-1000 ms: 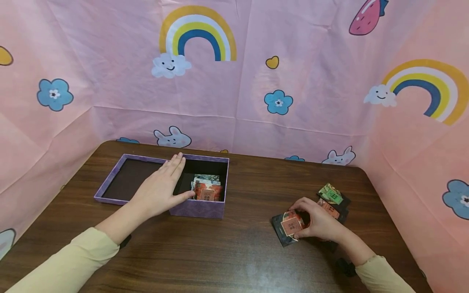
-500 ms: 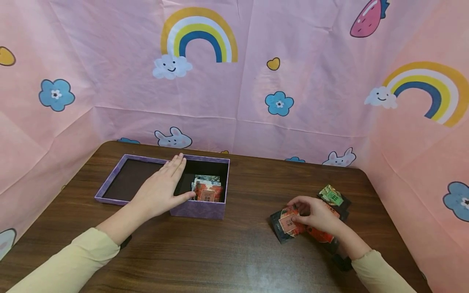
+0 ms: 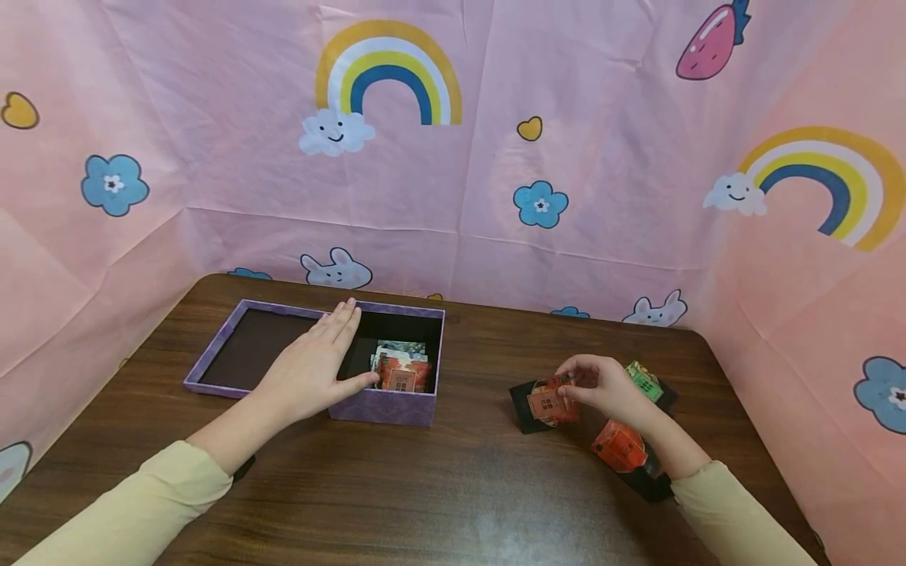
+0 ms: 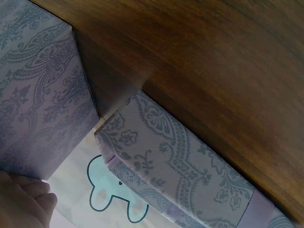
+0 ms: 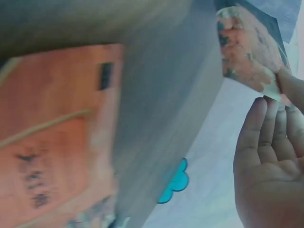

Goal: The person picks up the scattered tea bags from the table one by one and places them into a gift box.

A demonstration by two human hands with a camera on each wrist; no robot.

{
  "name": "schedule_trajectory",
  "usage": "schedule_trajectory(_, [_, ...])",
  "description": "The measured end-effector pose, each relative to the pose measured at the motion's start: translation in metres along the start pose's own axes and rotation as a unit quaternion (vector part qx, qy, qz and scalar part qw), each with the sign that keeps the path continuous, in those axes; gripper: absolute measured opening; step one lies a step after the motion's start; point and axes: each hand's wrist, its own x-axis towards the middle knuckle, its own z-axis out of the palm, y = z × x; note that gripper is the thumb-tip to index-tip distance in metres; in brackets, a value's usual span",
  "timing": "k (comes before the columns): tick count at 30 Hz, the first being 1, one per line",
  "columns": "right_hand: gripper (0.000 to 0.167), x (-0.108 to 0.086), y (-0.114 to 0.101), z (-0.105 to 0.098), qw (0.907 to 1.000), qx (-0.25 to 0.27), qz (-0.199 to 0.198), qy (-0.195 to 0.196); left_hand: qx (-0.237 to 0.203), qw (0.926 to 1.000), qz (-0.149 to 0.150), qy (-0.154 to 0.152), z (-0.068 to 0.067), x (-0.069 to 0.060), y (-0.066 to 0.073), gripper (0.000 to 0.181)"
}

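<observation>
My left hand [image 3: 304, 369] lies over the left side of an uncovered purple box [image 3: 382, 408], its fingers straight and its thumb at the front rim. Inside the box are several small printed packets [image 3: 402, 373]. Over the right part of the table, my right hand [image 3: 602, 389] pinches a flat orange-and-black packet [image 3: 543, 405] between thumb and fingers. In the right wrist view this packet [image 5: 251, 52] is held by one edge. Below that hand lie a red packet [image 3: 619, 446] and a green-labelled packet [image 3: 644, 381], partly hidden by hand and forearm.
A shallow purple lid [image 3: 212, 338], dark inside, lies left of the box. The brown wooden table [image 3: 453, 479] reaches back to a pink cloth backdrop [image 3: 481, 157] with cartoon prints. A patterned box side [image 4: 42, 95] fills the upper left of the left wrist view.
My right hand has lifted the orange packet off the pile and moved it slightly left and away from me, uncovering more of the red packet. The left hand stays on the box.
</observation>
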Motion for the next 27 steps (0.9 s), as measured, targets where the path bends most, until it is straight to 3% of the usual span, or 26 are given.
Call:
schedule_trajectory(7, [0.009, 0.018, -0.014, -0.002, 0.9997, 0.022, -0.005, 0.005, 0.003, 1.0, -0.001, -0.005, 0.001, -0.001, 0.0, 0.106])
schedule_trajectory(17, [0.009, 0.05, -0.045, -0.006, 0.9994, -0.003, -0.005, 0.035, 0.007, 0.9999, 0.001, -0.007, 0.001, 0.0, 0.0, 0.106])
schedule_trajectory(27, [0.01, 0.085, -0.073, 0.003, 0.9987, -0.003, -0.038, 0.033, 0.006, 1.0, 0.001, -0.003, 0.0, 0.0, 0.0, 0.106])
